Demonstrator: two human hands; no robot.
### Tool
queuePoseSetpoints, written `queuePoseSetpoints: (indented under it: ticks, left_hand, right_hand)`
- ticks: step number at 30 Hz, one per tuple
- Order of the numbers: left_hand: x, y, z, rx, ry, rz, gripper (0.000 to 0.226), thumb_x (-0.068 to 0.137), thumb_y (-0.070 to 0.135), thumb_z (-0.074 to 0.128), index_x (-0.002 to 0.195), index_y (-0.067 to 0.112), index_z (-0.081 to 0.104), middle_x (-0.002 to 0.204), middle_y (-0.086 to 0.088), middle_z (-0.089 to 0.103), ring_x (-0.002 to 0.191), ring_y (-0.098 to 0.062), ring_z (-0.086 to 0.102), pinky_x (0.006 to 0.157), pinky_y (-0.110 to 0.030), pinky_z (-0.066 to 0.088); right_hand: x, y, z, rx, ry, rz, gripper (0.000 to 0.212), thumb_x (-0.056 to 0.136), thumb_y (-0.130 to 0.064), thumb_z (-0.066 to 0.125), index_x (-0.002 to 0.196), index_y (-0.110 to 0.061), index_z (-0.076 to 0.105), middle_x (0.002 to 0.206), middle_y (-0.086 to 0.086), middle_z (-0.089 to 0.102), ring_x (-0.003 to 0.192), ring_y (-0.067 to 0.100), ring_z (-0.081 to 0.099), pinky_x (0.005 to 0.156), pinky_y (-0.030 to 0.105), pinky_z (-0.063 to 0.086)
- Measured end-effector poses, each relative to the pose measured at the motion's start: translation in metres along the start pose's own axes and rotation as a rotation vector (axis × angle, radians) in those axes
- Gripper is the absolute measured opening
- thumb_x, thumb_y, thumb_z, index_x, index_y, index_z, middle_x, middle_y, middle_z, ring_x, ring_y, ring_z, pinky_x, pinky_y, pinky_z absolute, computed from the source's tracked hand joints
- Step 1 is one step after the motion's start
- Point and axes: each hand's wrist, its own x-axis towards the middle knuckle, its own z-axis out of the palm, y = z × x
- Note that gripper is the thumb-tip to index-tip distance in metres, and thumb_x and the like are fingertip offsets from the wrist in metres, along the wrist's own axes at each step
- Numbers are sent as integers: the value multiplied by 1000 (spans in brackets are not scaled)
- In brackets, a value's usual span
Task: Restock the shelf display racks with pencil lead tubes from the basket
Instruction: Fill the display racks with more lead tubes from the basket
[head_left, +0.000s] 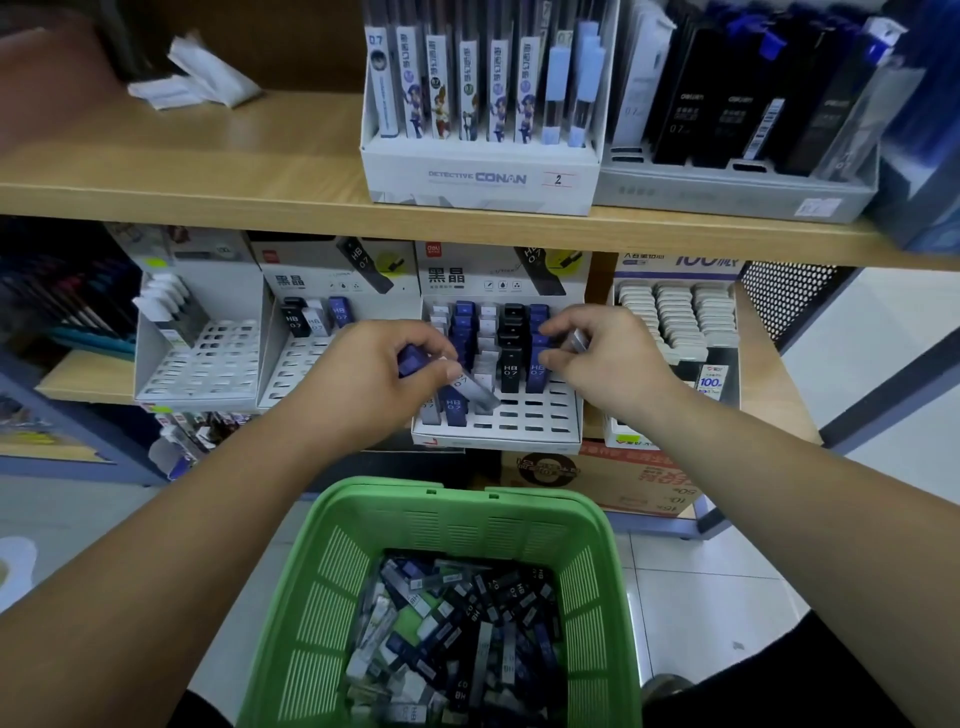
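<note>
A green basket (441, 525) stands on the floor below me, its bottom covered with several loose pencil lead tubes (467, 618) in black, blue and grey. On the lower shelf a white slotted display rack (519, 421) holds rows of blue, white and black tubes at its back. My left hand (379, 374) is in front of the rack's left side and grips a few tubes (470, 387), blue and grey. My right hand (597, 353) is at the rack's right side and pinches a grey tube (577, 340) by the blue column.
Two more slotted racks (208, 358) stand to the left, mostly bare. A rack of white tubes (675, 317) stands to the right. The upper wooden shelf (208, 171) carries a Conan box (483, 176) and dark boxed leads (737, 119). A cardboard box (639, 475) lies behind the basket.
</note>
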Motion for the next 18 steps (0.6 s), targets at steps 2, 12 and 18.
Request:
queuePoseSetpoints:
  ticks: [2, 12, 18]
  left_hand:
    - [3, -2, 2, 64, -36, 44, 3, 96, 33, 71, 95, 34, 74, 98, 5, 73, 89, -16, 68, 84, -40, 58]
    - [15, 5, 25, 344, -130, 206, 20, 101, 23, 65, 118, 17, 72, 103, 0, 53, 92, -18, 53, 79, -28, 41]
    - [16, 7, 24, 378, -152, 196, 19, 101, 25, 64, 118, 21, 72, 102, 1, 55, 85, -14, 50, 74, -25, 36]
  right_hand:
    - [-3, -10, -4, 134, -10, 47, 11, 97, -11, 69, 107, -15, 69, 84, -9, 57, 65, 6, 54, 47, 10, 42]
    - [-32, -32, -25, 709, -348, 436, 36, 105, -44, 52, 111, -9, 61, 58, 1, 37, 47, 17, 46, 50, 35, 56]
    - [-33, -28, -31, 842, -382, 555, 41, 106, -52, 40, 105, -15, 58, 61, 0, 37, 48, 16, 28, 44, 24, 23]
